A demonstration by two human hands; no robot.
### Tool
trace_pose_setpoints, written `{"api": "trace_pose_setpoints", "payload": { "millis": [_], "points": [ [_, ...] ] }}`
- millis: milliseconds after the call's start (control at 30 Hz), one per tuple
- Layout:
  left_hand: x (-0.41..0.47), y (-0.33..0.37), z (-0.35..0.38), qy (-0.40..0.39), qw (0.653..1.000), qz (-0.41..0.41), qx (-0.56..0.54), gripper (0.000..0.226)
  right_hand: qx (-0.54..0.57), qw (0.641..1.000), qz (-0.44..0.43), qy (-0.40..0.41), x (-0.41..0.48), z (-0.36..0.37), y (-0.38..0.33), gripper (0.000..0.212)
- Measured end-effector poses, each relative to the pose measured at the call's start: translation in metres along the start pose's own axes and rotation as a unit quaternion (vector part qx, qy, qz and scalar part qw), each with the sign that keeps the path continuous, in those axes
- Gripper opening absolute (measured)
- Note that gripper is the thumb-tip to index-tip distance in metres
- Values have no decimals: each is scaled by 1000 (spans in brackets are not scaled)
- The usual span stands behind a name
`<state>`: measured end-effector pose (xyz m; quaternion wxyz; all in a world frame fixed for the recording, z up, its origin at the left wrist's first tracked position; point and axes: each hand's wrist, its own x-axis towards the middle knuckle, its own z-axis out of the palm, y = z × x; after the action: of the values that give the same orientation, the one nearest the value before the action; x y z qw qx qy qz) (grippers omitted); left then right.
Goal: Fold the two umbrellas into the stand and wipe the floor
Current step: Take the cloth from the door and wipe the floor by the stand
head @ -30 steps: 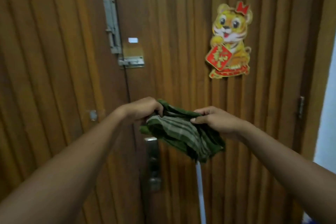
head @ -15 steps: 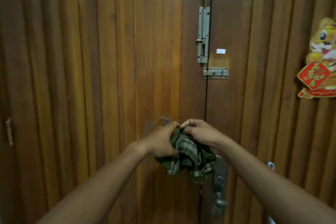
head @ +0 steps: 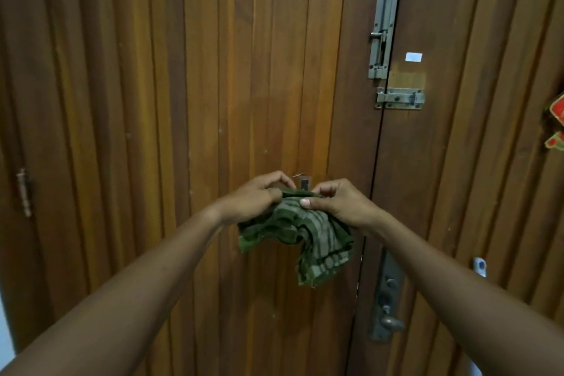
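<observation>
Green checked cloth [head: 300, 232]: centre frame, hanging bunched. Grip: left hand [head: 253, 198], right hand [head: 338, 206], each pinching top edge, just below small hook [head: 303, 183] on door [head: 183, 131]. Risk, judged: bunched edge misses hook, cloth drops.

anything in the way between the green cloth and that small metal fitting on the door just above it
Nothing visible. The left hand and right hand pinch the green cloth by its top edge just below the small metal fitting, which shows uncovered between them.
</observation>
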<state>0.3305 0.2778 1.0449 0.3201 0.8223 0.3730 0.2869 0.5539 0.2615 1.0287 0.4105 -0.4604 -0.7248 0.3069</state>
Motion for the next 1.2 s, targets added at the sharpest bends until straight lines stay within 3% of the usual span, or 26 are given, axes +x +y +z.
{"api": "trace_pose_setpoints", "payload": {
  "millis": [133,200,267,400,500,700,867,1000,1100,1200],
  "points": [
    [16,-19,7,-26,996,61,61,35,-24,999,21,13,6,-7,12,27],
    [27,-25,10,46,987,90,126,23,-32,997,25,66,12,-8,17,20],
    [40,-29,14,129,972,118,159,22,-69,983,1,168,24,-5,23,12],
    [60,-37,33,269,926,130,231,26,-228,914,-18,336,43,4,30,11],
    [66,-49,50,334,895,98,279,26,-321,880,7,351,45,14,46,14],
    [68,-60,80,384,890,18,246,31,-214,905,68,361,34,34,80,17],
    [42,-90,119,349,924,21,156,49,-85,943,85,309,4,47,118,18],
    [-4,-122,192,349,928,-75,112,46,-67,956,128,254,-45,38,166,8],
    [-22,-131,249,252,949,-148,119,30,-63,952,168,249,-87,21,197,14],
    [-5,-121,296,132,979,-115,108,16,-63,942,217,250,-122,-6,232,12]
  ]
}}
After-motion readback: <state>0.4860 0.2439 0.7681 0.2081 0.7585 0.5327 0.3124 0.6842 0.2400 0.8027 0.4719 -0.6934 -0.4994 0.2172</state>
